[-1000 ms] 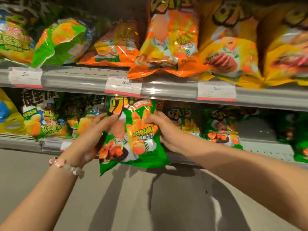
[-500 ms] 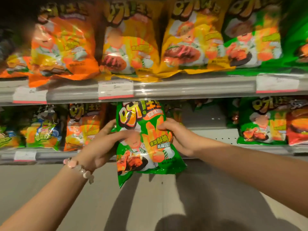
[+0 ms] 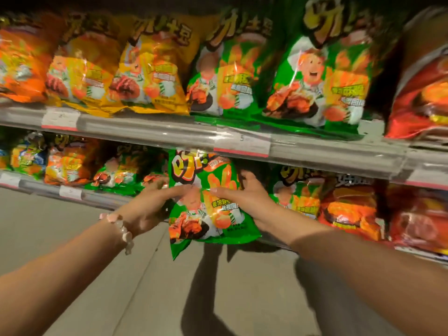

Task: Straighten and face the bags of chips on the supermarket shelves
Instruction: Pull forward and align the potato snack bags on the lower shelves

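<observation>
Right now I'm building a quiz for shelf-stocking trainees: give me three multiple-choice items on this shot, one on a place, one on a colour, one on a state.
1. Where is the held green bag?
A. In front of the lower shelf, between both hands
B. Lying on the floor
C. Standing on the upper shelf

2. What colour are the two bags directly above it on the upper shelf?
A. Blue
B. Green
C. Purple

3. How is the held bag being handled?
A. One hand pinches a corner
B. The left hand and right hand grip its two sides
C. No hand touches it

Answers:
1. A, since it hangs just under the upper shelf's edge, its bottom over the floor.
2. B, since the green bags stand just above.
3. B, since fingers of both hands curl onto its front.
</observation>
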Demonstrator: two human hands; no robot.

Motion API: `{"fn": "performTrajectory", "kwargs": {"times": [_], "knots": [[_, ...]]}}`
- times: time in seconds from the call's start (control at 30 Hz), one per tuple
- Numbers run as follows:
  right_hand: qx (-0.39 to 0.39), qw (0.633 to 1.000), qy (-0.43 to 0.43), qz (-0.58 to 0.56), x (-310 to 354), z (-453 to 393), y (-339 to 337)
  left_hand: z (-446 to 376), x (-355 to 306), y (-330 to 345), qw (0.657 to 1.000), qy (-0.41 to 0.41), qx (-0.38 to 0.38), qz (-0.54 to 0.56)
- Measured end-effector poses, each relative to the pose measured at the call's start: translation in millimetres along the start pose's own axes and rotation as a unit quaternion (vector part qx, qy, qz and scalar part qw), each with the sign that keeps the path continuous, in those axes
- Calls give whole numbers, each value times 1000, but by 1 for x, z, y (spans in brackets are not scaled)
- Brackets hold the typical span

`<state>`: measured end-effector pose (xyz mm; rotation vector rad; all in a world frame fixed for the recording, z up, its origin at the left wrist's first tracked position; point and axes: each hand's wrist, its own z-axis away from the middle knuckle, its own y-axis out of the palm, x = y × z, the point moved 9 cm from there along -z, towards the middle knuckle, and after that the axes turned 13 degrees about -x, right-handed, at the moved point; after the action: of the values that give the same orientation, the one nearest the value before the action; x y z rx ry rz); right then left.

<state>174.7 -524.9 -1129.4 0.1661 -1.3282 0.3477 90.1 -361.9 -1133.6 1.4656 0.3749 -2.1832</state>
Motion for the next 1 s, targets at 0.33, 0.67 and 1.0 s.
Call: {"fn": "performTrajectory", "kwargs": {"times": [0.33, 0.67, 1.0], "knots": [[-36, 994, 5, 102, -26, -13, -33, -37, -1, 35, 997, 34, -60, 14], [-135, 983, 14, 122, -78, -60, -14, -83, 43, 28, 971, 127, 15, -200], [-230, 954, 4, 194, -93, -81, -20, -118, 49, 46, 962, 186, 1, -199]]}}
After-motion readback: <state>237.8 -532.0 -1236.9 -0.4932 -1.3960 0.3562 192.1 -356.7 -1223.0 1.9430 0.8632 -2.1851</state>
